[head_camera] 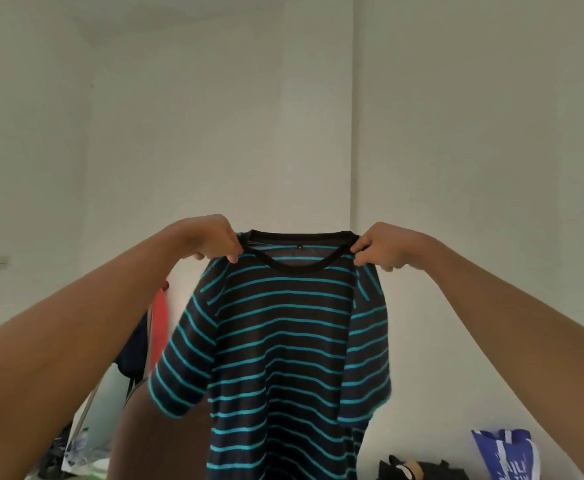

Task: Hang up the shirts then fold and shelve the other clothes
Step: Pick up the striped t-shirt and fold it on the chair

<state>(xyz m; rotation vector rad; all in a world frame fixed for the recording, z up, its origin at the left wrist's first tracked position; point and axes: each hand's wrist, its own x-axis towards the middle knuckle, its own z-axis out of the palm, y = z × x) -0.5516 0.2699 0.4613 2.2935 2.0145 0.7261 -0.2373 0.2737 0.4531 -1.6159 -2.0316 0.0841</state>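
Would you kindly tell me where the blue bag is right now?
The blue bag stands at the head view's lower right, by the white wall, beside a dark heap, right of the striped shirt.

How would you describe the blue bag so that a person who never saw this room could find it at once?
Follow the white wall on the right down to its foot, at the lower right of the view. There, right of the striped shirt, stands the bag. It alone is bright blue with white print; the black things beside it lie low.

Bag right of shirt
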